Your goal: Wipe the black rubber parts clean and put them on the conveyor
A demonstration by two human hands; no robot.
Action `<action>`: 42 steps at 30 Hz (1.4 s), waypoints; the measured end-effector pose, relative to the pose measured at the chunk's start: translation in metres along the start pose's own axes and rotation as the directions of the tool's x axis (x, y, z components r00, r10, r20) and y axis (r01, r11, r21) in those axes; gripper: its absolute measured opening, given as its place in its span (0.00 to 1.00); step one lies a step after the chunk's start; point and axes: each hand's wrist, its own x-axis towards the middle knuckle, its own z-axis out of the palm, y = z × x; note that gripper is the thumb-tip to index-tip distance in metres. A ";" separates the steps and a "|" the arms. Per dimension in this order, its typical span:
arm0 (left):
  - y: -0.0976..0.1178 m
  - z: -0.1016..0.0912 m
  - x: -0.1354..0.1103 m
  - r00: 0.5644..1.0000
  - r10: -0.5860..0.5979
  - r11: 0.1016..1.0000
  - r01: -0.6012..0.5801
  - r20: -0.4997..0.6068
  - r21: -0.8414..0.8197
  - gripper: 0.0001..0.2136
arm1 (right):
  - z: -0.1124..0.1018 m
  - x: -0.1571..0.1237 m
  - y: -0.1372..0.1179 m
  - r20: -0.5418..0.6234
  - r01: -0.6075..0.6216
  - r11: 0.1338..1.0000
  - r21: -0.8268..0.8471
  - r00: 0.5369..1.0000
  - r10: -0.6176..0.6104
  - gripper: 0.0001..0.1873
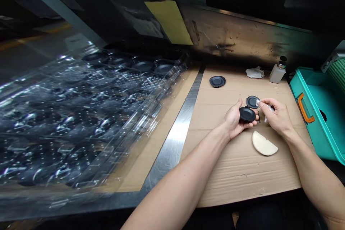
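My left hand is closed around a black round hinged case whose lid stands open. My right hand pinches a small white cloth or wipe against the inside of the open lid. Both hands hover just above a sheet of brown cardboard. A flat cream-coloured half-round piece lies on the cardboard just below my right hand.
Another closed black case lies farther back. A crumpled white wipe and a small white pump bottle stand near the back wall. A teal bin with an orange handle is at right. Clear plastic trays with several black parts fill the left.
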 end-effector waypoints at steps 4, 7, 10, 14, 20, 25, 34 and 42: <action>-0.016 0.004 0.006 0.983 0.175 0.971 -0.165 -0.046 0.174 0.31 | 0.003 -0.002 -0.004 0.092 0.198 0.977 -0.081 0.977 -0.190 0.11; -0.023 0.004 0.009 0.957 0.281 0.935 -0.256 -0.072 0.244 0.30 | 0.005 -0.002 -0.004 0.110 0.241 0.959 -0.147 0.968 -0.227 0.10; -0.021 0.002 0.009 0.966 0.252 0.955 -0.239 -0.055 0.176 0.31 | 0.006 -0.004 0.000 0.049 0.101 0.990 -0.101 0.994 -0.096 0.11; -0.019 -0.001 0.008 0.972 0.235 0.958 -0.229 -0.015 0.173 0.31 | -0.003 0.003 0.006 -0.073 -0.086 0.996 0.001 0.994 0.085 0.15; -0.029 -0.004 0.013 0.959 0.278 0.923 -0.283 0.056 0.260 0.36 | -0.066 0.089 0.008 -0.414 -0.135 0.920 -0.367 0.910 -0.032 0.14; -0.029 -0.002 0.010 0.959 0.277 0.918 -0.284 0.066 0.278 0.37 | -0.102 0.177 0.016 -0.217 -0.156 0.790 -0.592 0.976 0.030 0.13; -0.025 -0.001 0.005 0.962 0.260 0.920 -0.274 0.087 0.279 0.37 | -0.119 0.222 0.037 0.049 -0.032 0.718 -0.695 0.995 0.091 0.10; -0.025 -0.002 0.005 0.965 0.248 0.923 -0.262 0.086 0.283 0.37 | -0.115 0.224 0.035 0.121 -0.005 0.676 -0.736 0.983 0.140 0.12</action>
